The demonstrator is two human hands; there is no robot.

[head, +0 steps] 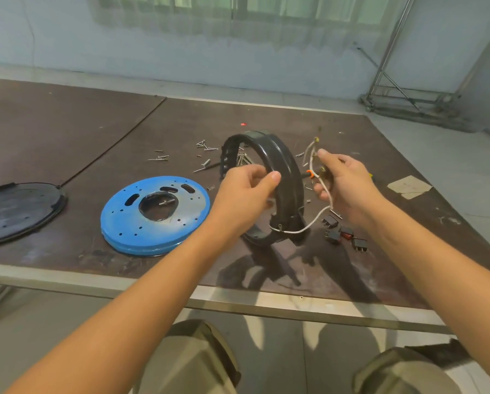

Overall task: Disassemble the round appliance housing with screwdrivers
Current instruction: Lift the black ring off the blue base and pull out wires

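Watching remotely: black ring housing (282,164) is at ctr frame, stood on its edge on the table (67,132), tilted a bit, w/ the bottom of the hoop touching the board. L hand (246,189) is at the ring's near-left side, fingers curled, thumb tip pressed on the band's edge. I read that as a grip on the ring, tho the fingers behind it are partly hidden. R hand (343,189), just right of the ring, is closed round a bunch of white wires (327,194) w/ brass-looking terminals. An orange connector (310,174) sticks out of it toward the ring. One white lead drops from that fist and loops down to meet the ring's lower part.

Lower left of ctr: blue disc (141,223) lying flat, w/ slots, small holes and a big round hole in the middle. Far left edge: black lid (19,209), flat, partly cut off by the frame. Loose screws (206,147) are scattered above ctr, behind the ring and to its left. Right of the ring's base, below the R hand: a few small black switches (343,234), one w/ a red face. Right side of frame: a pale scrap of tape (408,186) on the board. Bottom of frame: knees in olive trousers (192,359). Upper right, off the table: metal stand (394,81).
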